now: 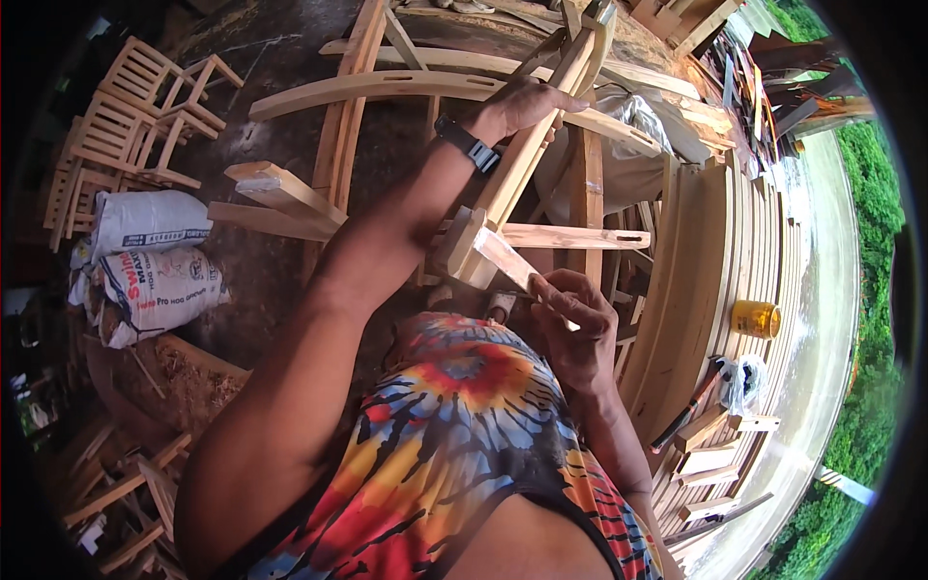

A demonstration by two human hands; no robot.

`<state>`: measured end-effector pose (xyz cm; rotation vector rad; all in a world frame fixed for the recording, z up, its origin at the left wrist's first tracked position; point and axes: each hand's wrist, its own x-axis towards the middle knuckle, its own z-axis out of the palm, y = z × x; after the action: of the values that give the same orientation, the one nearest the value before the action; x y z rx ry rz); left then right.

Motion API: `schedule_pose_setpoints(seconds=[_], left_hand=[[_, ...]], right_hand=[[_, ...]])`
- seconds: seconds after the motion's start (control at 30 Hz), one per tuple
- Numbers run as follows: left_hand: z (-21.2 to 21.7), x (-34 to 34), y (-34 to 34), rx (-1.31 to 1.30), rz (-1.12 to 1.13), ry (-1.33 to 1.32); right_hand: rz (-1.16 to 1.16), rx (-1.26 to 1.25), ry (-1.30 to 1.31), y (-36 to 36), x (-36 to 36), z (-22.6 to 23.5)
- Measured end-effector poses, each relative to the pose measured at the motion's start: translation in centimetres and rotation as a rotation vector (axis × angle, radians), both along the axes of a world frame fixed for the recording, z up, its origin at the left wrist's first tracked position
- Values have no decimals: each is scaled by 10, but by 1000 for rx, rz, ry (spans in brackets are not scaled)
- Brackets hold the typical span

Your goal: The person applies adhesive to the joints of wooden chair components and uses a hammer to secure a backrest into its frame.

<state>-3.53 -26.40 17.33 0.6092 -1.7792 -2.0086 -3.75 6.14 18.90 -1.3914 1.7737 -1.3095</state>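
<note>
My left hand [527, 108], with a dark watch on its wrist, is wrapped round a long, pale wooden frame piece [522, 169] that slants up and away from me. My right hand [580, 317] pinches a short flat wooden strip [505, 257] between thumb and fingers. White, paste-like stuff coats the strip's face, and its far end meets the frame piece's near end [464, 249]; whether it is joined there I cannot tell. Just beyond, a slotted wooden rail [580, 237] runs to the right. A curved slotted rail [425, 84] lies across beneath my left hand's frame piece.
Upright timbers [353, 116] and a block-ended beam [280, 193] stand left of the work. Small slatted wooden chairs [126, 126] and filled sacks [159, 275] are farther left. At right, stacked planks [701, 280] bear a yellow jar [756, 319], a plastic bag [742, 385] and a long-handled tool [688, 418].
</note>
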Motion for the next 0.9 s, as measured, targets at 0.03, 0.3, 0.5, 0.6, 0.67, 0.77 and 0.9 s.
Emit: schedule_pose_setpoints(seconds=[0.03,0.3,0.5,0.6,0.67,0.77,0.9], left_hand=[[0,-1,1,2,-11,2],[-5,-3,-3,-30,-17,-10],[-2,0,-4,-38,11,-8],[-2,2,-4,-43,16,-5],[-3,2,-3,-34,11,2],[1,0,1,-12,-20,26],[-6,-3,-4,-56,-14,29]], right_hand=[[2,7,96,1,-2,-2],[56,-63,591,-4,-14,62],[220,-13,655,8,-14,103],[243,-2,608,9,-15,107],[114,56,576,7,-13,106],[77,61,563,6,-14,96],[67,84,577,2,-9,96]])
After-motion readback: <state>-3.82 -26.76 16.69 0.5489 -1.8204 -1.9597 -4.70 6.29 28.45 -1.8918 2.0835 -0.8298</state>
